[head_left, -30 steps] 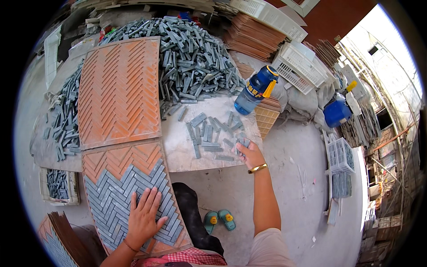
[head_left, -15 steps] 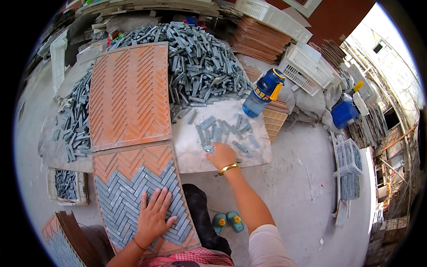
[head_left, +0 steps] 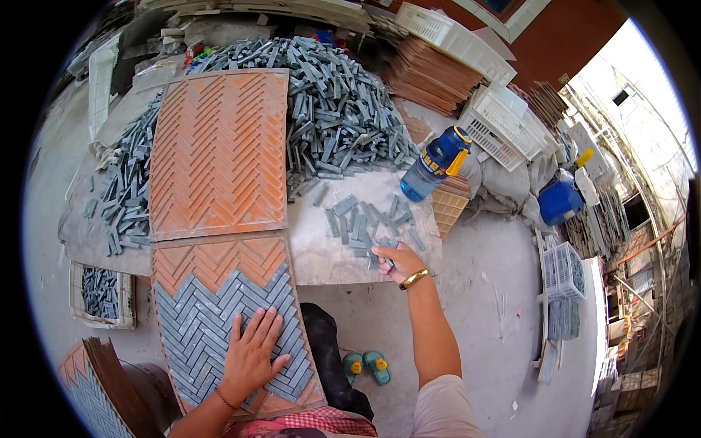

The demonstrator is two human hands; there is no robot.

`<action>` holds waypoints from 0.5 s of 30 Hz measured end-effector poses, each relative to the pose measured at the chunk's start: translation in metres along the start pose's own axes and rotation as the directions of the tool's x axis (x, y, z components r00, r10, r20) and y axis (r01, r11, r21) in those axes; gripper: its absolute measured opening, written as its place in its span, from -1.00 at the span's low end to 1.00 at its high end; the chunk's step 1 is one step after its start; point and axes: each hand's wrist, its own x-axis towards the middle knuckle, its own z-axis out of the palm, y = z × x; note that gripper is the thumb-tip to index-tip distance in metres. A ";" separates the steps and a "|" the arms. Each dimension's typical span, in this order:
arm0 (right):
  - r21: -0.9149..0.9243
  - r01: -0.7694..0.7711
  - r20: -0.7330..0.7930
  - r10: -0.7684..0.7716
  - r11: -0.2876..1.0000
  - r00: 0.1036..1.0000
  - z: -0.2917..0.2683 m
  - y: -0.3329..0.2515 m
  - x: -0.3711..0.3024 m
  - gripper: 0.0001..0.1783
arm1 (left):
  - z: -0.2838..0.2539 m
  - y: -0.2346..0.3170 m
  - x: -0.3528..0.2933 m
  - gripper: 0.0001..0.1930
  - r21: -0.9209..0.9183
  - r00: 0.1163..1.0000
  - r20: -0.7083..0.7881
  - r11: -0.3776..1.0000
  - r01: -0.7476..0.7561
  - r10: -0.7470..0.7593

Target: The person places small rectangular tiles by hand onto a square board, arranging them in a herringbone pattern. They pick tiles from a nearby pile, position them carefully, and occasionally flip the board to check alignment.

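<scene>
My left hand (head_left: 254, 349) lies flat, fingers stretched, on grey stone strips (head_left: 208, 321) set in a herringbone pattern. These strips fill much of the near orange grooved template (head_left: 219, 255); its upper zigzag grooves are bare. On the right, my right hand (head_left: 400, 263), with a gold bracelet at the wrist, is closed in a pinch over the front of the pale board (head_left: 321, 266). A small grey stone strip (head_left: 389, 263) shows between its fingers, partly hidden. Several loose stone strips (head_left: 358, 223) lie scattered just beyond that hand.
A second orange template (head_left: 219, 153) adjoins the near one. Behind it rises a large heap of strips (head_left: 339, 109). A blue water bottle (head_left: 434, 164) stands at the board's right. Crates (head_left: 504, 120) and stacked templates (head_left: 431, 77) sit farther back; a strip-filled crate (head_left: 102, 296) is at left.
My right hand has moved right and slightly toward me, away from the strips it was touching, fingers still pinched. My left hand stays flat on the set strips. The view has shifted slightly.
</scene>
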 end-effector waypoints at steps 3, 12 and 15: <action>0.066 0.001 -0.054 0.003 0.998 0.999 -0.001 0.000 -0.001 -0.76 | 0.000 0.000 0.000 -0.33 -0.002 1.000 -0.003 1.000 0.002 -0.002; 0.067 0.168 0.018 -0.170 0.983 0.985 -0.001 -0.005 -0.010 -0.58 | 0.002 0.000 -0.001 -0.30 0.064 1.000 -0.011 0.998 0.003 -0.002; 0.084 0.211 0.054 -0.216 0.974 0.975 -0.006 -0.003 -0.005 -0.55 | 0.002 0.000 0.000 -0.30 0.069 1.000 -0.011 0.998 -0.002 0.003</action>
